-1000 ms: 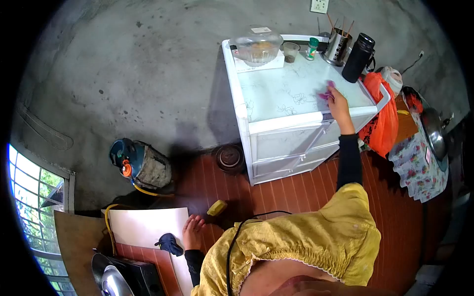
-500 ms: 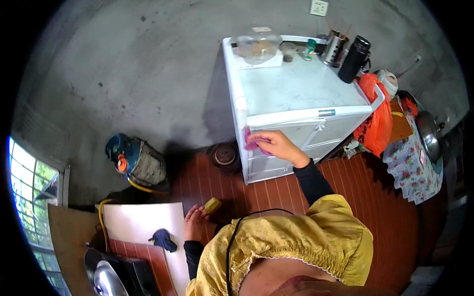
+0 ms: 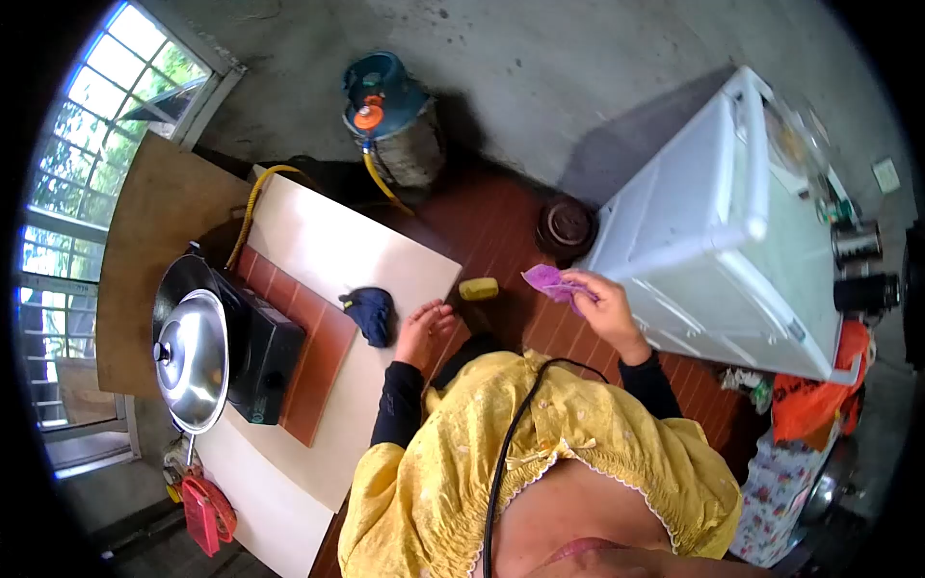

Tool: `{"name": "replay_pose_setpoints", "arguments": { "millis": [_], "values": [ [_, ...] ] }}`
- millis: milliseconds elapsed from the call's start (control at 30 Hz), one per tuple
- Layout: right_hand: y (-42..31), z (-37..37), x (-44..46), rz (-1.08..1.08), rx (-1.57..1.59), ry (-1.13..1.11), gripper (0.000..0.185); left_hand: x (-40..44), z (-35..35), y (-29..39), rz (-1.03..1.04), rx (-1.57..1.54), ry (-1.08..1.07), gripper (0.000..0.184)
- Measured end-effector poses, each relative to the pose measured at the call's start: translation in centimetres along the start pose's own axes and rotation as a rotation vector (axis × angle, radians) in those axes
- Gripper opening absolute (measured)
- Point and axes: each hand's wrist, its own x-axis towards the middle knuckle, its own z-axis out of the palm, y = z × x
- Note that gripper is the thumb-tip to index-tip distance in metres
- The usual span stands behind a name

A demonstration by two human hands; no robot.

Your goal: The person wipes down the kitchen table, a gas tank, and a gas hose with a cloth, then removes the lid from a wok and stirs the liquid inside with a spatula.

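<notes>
My right hand (image 3: 609, 313) has its fingers closed on a purple cloth (image 3: 554, 282), which hangs out to the left of the fingertips. It is above the tiled floor, to the left of the white cabinet (image 3: 665, 222) and apart from it. My left hand (image 3: 424, 332) is at the edge of the pale counter (image 3: 289, 226), fingers loosely bent and apart, with nothing seen in them. Left of that hand lies a bundled dark blue cloth (image 3: 369, 316) on the counter. Beyond the fingers is a small yellow block-like thing (image 3: 478, 289), whose kind I cannot make out.
A wok with a steel lid (image 3: 193, 361) sits on a black stove (image 3: 270, 371) at the left. The gas cylinder (image 3: 395, 120) stands by the wall, its yellow hose running towards the counter. A dark round pot (image 3: 567, 228) is beside the cabinet.
The view has swung left towards the counter and stove. My right hand has come away from the cabinet's front corner with the purple cloth still in it. My left hand remains by the counter edge.
</notes>
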Motion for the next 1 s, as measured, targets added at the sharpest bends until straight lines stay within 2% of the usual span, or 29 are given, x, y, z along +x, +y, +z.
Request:
{"name": "replay_pose_setpoints", "arguments": {
  "millis": [33, 167, 267, 367, 400, 467, 633, 700, 767, 833, 933, 1000],
  "values": [
    [-0.6, 1.1, 1.7, 0.078, 0.06, -0.034, 0.024, 0.5, -0.6, 0.4, -0.003, -0.01, 0.015, 0.03],
    [-0.4, 5.1, 8.4, 0.079, 0.144, -0.113, 0.029, 3.0, -3.3, 2.3, -0.036, -0.023, 0.075, 0.031],
    [0.8, 7.7, 12.3, 0.177, 0.481, -0.09, 0.036, 5.2, -4.8, 3.4, -0.019, -0.006, 0.084, 0.032],
    [2.2, 10.5, 15.5, 0.356, 0.848, 0.014, 0.032, 6.5, -6.1, 4.3, 0.038, -0.029, 0.083, 0.034],
    [2.6, 11.2, 16.4, 0.35, 0.839, 0.005, 0.032, 6.6, -6.4, 4.5, 0.048, -0.047, 0.086, 0.036],
    [3.4, 12.3, 18.6, 0.664, 1.161, -0.054, 0.028, 6.8, -7.2, 4.8, 0.066, -0.088, 0.107, 0.038],
    [4.8, 15.1, 24.6, 0.639, 1.111, -0.117, 0.025, 6.7, -9.4, 4.4, 0.1, -0.212, 0.206, 0.038],
    [4.3, 15.8, 27.6, 0.463, 0.991, -0.206, 0.025, 6.7, -10.1, 4.1, 0.114, -0.246, 0.256, 0.036],
    [4.7, 16.5, 30.9, 0.447, 0.961, -0.2, 0.024, 6.7, -10.4, 3.9, 0.138, -0.275, 0.288, 0.036],
    [4.7, 17.1, 34.8, 0.29, 0.835, -0.18, 0.023, 7.0, -10.2, 3.9, 0.163, -0.307, 0.322, 0.036],
    [6.0, 18.2, 42.7, 0.169, 0.741, -0.111, 0.022, 8.0, -9.2, 4.3, 0.221, -0.245, 0.414, 0.038],
    [6.1, 18.6, 49.2, 0.171, 0.651, -0.107, 0.02, 9.3, -8.0, 4.7, 0.234, -0.217, 0.47, 0.037]
  ]
}}
